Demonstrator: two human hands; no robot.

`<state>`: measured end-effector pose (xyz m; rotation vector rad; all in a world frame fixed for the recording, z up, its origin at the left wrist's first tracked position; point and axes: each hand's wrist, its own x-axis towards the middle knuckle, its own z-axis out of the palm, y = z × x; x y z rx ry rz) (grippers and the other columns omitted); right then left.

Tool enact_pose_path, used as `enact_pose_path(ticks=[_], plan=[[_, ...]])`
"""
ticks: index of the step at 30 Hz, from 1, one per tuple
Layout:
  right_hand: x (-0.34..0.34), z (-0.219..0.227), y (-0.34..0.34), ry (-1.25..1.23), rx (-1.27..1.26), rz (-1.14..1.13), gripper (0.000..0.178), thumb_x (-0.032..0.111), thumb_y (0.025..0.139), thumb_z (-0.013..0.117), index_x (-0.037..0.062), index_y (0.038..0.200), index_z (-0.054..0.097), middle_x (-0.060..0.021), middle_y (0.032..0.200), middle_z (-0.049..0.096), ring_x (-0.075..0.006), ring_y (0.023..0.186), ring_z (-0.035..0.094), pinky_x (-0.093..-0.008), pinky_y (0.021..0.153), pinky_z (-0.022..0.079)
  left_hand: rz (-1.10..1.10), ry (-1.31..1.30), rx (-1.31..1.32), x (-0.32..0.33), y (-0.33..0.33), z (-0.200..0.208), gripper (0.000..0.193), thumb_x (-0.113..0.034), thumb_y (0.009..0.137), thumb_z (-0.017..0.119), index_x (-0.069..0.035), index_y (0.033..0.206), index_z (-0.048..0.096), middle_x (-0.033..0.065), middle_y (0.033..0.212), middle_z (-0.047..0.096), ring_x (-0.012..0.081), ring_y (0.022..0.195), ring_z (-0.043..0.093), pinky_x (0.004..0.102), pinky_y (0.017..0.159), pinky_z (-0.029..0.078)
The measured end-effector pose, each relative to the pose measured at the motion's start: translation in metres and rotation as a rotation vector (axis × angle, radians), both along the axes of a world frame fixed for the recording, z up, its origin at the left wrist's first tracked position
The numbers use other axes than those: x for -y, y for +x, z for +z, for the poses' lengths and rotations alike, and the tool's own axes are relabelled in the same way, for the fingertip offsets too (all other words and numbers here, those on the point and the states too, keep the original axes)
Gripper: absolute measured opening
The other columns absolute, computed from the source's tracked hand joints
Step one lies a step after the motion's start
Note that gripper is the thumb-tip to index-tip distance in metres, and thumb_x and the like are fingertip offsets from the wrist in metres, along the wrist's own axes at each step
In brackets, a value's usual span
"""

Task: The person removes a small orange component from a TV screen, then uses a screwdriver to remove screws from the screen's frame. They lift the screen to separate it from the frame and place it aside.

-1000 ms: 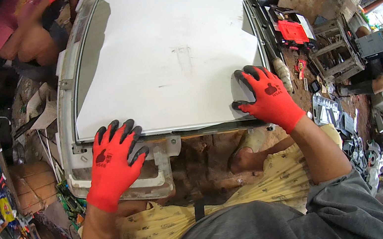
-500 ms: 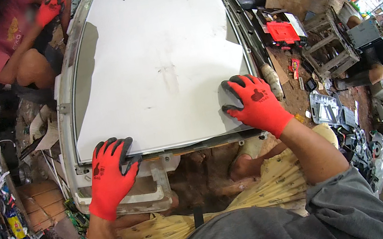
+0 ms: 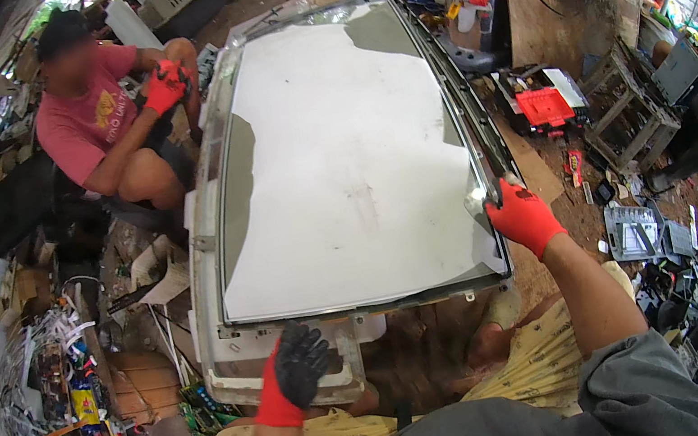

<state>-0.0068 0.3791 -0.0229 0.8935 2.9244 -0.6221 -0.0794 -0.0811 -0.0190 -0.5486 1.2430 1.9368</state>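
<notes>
A large flat panel [image 3: 345,191] lies before me in a metal frame, with an irregular white sheet over its grey-green face. My right hand [image 3: 522,213], in a red glove with black fingertips, is closed at the panel's right edge round a pale, wrapped-looking roundish piece [image 3: 476,201], partly hidden by the fingers. My left hand [image 3: 300,367], gloved alike, is just off the near left edge of the frame. Its black palm side shows, the fingers are loosely apart, and nothing is visible in it.
Beyond the panel's left side a person in a pink shirt [image 3: 99,111] sits with red gloves. To the right are a red-and-black toolbox [image 3: 546,106], a wooden stool [image 3: 630,119] and a grey tool case [image 3: 634,232]. Scrap [image 3: 76,398] lies heaped at the left.
My left hand has come off the panel's near edge and turned its palm side up. My right hand has left the white sheet for the right edge and the pale piece. The view has shifted.
</notes>
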Motion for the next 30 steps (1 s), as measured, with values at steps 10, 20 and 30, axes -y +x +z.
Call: enact_pose_path(ticks=[10, 20, 30], plan=[[0.009, -0.012, 0.009, -0.098, -0.157, -0.069, 0.048, 0.037, 0.081, 0.063, 0.0002, 0.111, 0.056, -0.026, 0.102, 0.064, -0.0417, 0.099, 0.062, -0.046, 0.088, 0.049, 0.131, 0.141, -0.301, 0.001, 0.012, -0.057, 0.049, -0.042, 0.1, 0.042, -0.012, 0.139, 0.043, 0.0176, 0.143, 0.043, 0.0341, 0.13, 0.044, 0.0506, 0.107, 0.038], [0.013, -0.012, 0.011, -0.202, -0.23, -0.108, 0.048, 0.037, 0.083, 0.061, 0.0002, 0.113, 0.057, -0.026, 0.107, 0.064, -0.0422, 0.103, 0.061, -0.0454, 0.09, 0.048, 0.282, 0.146, -0.129, 0.003, 0.01, -0.045, 0.043, -0.038, 0.099, 0.048, -0.009, 0.13, 0.05, 0.0164, 0.135, 0.051, 0.0334, 0.124, 0.05, 0.0486, 0.105, 0.041], [0.0, -0.019, 0.013, -0.572, -0.252, -0.079, 0.035, 0.029, 0.085, 0.057, -0.0004, 0.104, 0.059, -0.0194, 0.091, 0.066, -0.0294, 0.082, 0.065, -0.0397, 0.074, 0.052, 0.249, 0.252, -0.165, 0.007, -0.001, -0.071, 0.032, -0.04, 0.095, 0.057, -0.01, 0.104, 0.062, 0.0107, 0.11, 0.063, 0.0308, 0.111, 0.056, 0.0485, 0.1, 0.044]])
